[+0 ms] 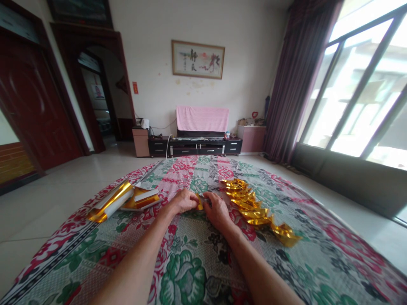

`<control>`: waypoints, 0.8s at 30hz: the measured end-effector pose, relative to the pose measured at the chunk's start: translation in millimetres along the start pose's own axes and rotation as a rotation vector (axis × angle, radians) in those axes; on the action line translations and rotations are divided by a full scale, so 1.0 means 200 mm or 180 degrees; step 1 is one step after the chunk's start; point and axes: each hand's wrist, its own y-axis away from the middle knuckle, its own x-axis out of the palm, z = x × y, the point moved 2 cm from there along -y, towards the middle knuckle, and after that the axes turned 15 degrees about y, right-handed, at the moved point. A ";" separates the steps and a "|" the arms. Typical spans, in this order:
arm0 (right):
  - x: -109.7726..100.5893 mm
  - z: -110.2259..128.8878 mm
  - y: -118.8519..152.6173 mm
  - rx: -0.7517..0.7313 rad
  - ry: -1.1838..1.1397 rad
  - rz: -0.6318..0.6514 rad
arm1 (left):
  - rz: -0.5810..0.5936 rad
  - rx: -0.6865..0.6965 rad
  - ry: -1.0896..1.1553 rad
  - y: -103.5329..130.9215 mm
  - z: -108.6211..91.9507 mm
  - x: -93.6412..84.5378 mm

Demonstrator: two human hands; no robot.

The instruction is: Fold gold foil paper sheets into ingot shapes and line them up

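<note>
Between my two hands is a small piece of gold foil paper (199,202), mostly covered by my fingers. My left hand (183,201) pinches its left side with the fingertips. From the right, my right hand (217,208) has its thumb and fingers closed on the same piece. A row of folded gold paper ingots (249,205) lies just right of my right hand. To the left rest a curled stack of gold foil paper (111,202) and a smaller folded bundle of gold and white paper (143,199).
Everything lies on a floral cloth (182,277) over a broad round-edged surface. Beyond it stand a low black cabinet (184,150) and a screen draped with a pink towel (202,118). Windows (356,93) and a purple curtain (292,80) are at right.
</note>
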 end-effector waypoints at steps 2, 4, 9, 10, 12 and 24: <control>0.00 0.00 0.00 0.0010 0.0037 0.0058 | -0.0021 0.0037 -0.0072 0.00 -0.01 0.00; 0.00 0.00 0.00 0.0005 0.0081 0.0103 | -0.0064 0.0050 -0.0153 0.01 -0.02 0.00; 0.01 0.00 0.00 -0.0036 0.0181 0.0132 | -0.0222 0.0057 -0.0458 0.04 -0.05 -0.01; 0.01 0.00 0.00 -0.0037 0.0188 0.0137 | -0.0243 0.0069 -0.0532 0.04 -0.06 -0.01; 0.01 0.00 0.00 -0.0042 0.0196 0.0148 | -0.0245 0.0113 -0.0674 0.05 -0.06 -0.01; 0.00 0.01 0.00 -0.0214 0.0323 0.0246 | -0.0331 0.0987 -0.1111 0.01 -0.03 0.00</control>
